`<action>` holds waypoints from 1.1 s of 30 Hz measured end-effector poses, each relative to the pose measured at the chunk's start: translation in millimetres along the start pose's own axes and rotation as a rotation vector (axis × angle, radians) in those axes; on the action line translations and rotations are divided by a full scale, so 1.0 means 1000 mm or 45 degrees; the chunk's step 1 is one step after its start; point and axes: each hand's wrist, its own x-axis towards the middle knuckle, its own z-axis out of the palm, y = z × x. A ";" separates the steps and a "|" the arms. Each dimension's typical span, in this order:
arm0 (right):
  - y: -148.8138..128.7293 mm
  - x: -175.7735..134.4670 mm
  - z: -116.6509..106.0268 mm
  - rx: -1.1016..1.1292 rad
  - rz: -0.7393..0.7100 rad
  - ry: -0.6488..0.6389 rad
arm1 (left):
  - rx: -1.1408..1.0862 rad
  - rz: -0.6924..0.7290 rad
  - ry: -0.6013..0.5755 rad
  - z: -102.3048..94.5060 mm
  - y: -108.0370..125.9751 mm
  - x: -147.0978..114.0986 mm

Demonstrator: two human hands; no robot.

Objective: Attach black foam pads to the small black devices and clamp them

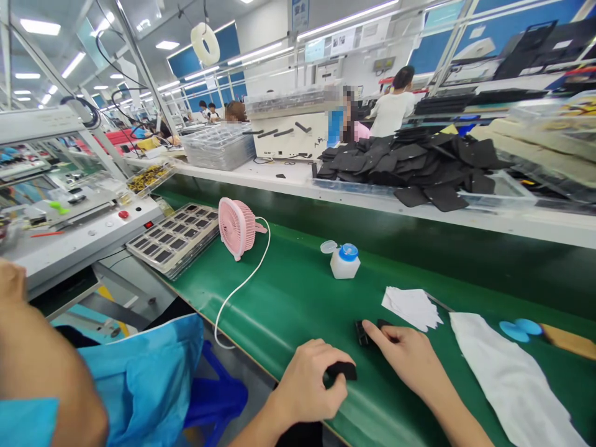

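Note:
My left hand curls near the table's front edge, its fingers and thumb closed on a small flat black piece. Just to the right, my right hand pinches a small dark block-like part at the green mat; its exact kind is not clear. Some of that part is hidden behind the thumb and fingers. The two hands are apart. Beyond my right hand lie several white paper slips, and a white cloth rests to its right.
A white bottle with a blue cap stands mid-table. Left of it are a pink fan with a white cable and a stack of compartment trays. Black flat pieces heap on the shelf. A co-worker's arm is at left.

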 end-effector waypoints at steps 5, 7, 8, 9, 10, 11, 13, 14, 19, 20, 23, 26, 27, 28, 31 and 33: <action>-0.004 0.000 0.000 0.011 0.009 -0.035 | -0.012 0.001 0.015 0.001 0.000 0.000; -0.005 0.001 -0.001 0.012 0.005 -0.059 | -0.007 0.001 0.018 0.001 0.000 -0.001; -0.006 0.001 -0.001 0.011 0.003 -0.069 | -0.004 0.002 0.017 0.001 0.000 -0.001; -0.007 0.001 -0.002 0.011 0.003 -0.078 | -0.001 0.001 0.014 0.002 0.000 -0.001; -0.007 0.001 -0.002 0.009 0.008 -0.083 | 0.002 0.000 0.011 0.002 0.000 -0.001; -0.007 0.000 -0.002 0.006 0.017 -0.088 | 0.004 -0.001 0.010 0.002 0.000 -0.001; -0.008 0.000 -0.002 0.001 0.027 -0.097 | 0.010 0.001 0.011 0.002 -0.001 -0.001; -0.008 -0.001 -0.002 -0.001 0.025 -0.095 | 0.015 0.001 0.011 0.003 -0.001 -0.001; -0.006 -0.003 0.000 -0.017 0.015 -0.093 | 0.046 0.007 0.012 0.005 -0.004 -0.002; -0.005 -0.003 0.000 -0.020 0.013 -0.093 | 0.052 0.010 0.013 0.005 -0.004 -0.002; -0.002 -0.004 0.001 -0.018 -0.025 -0.092 | 0.065 0.012 0.021 0.005 -0.004 -0.001; -0.001 -0.004 0.002 0.015 -0.070 -0.119 | 0.066 0.015 0.031 0.003 -0.003 0.000; -0.001 -0.004 0.002 0.032 -0.077 -0.118 | 0.064 0.017 0.030 0.003 -0.003 0.000; -0.001 -0.003 0.002 0.051 -0.082 -0.109 | 0.061 0.016 0.029 0.002 -0.002 0.000; -0.003 -0.003 0.002 0.108 -0.101 -0.067 | 0.049 -0.005 0.017 0.000 0.000 0.000; -0.002 -0.003 0.002 0.110 -0.134 -0.047 | 0.036 -0.026 0.012 0.000 0.002 -0.001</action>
